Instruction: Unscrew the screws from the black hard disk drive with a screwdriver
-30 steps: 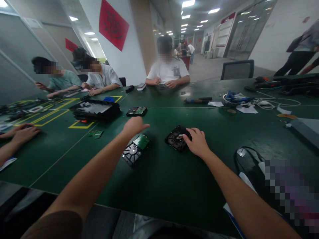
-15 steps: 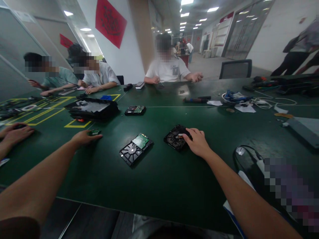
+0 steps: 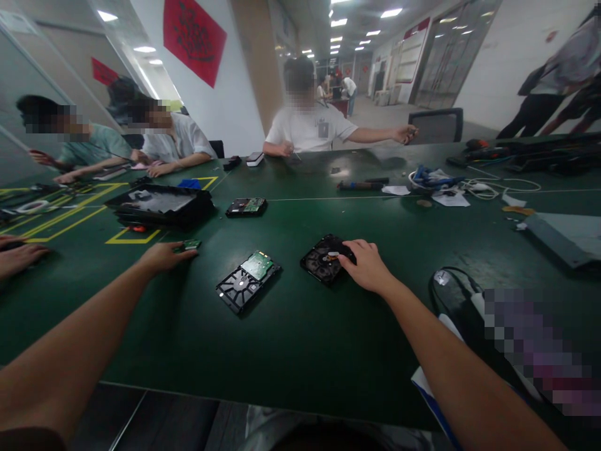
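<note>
Between the thumb and fingers of my left hand is a small green circuit board, held low over the table left of centre. My right hand grips the right edge of a black hard drive, which lies on the table with its underside up; no green board shows on it. Between my hands, touched by neither, lies another hard drive with a green board on its upper half. A third hard drive lies farther back, beyond my left hand.
A black plastic tray stands at back left. Tools, a bundle of cables and a grey metal piece lie along the right. Another person's hand rests at the left edge. A person sits opposite.
My left hand has moved slightly right with the circuit board. My right hand stays on its hard drive. The view has turned a little right, and the person opposite has stretched an arm out sideways.
</note>
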A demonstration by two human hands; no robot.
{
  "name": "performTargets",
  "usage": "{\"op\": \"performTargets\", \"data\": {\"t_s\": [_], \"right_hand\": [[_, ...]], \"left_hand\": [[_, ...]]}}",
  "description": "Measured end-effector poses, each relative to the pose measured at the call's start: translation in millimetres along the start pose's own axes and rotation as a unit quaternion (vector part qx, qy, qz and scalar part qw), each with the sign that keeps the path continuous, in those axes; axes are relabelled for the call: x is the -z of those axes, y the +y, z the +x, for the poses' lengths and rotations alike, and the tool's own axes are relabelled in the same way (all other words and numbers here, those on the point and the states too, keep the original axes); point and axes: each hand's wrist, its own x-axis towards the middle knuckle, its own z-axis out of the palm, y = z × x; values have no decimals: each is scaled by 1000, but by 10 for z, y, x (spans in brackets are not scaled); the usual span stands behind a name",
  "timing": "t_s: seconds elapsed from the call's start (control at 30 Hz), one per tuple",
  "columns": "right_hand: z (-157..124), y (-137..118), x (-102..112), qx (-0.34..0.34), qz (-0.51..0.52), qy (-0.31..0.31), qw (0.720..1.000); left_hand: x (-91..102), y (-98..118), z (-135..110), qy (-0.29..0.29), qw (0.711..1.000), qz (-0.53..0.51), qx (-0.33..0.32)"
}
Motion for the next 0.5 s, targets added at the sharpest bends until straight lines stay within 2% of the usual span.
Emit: {"op": "performTargets", "data": {"t_s": [0.07, 0.23, 0.37, 0.5], "right_hand": [[-13, -7, 16, 4, -4, -4, 1000], [-34, -19, 60, 8, 0, -20, 1000], [-57, -25, 99, 22, 2, -36, 999], [-88, -31, 151, 52, 14, -49, 997]], "left_hand": [[-27, 103, 93, -38, 999, 16, -32], [-32, 539, 275, -40, 993, 22, -109], [11, 1046, 309, -55, 984, 29, -165], [77, 1629, 206, -58, 965, 80, -243]]}}
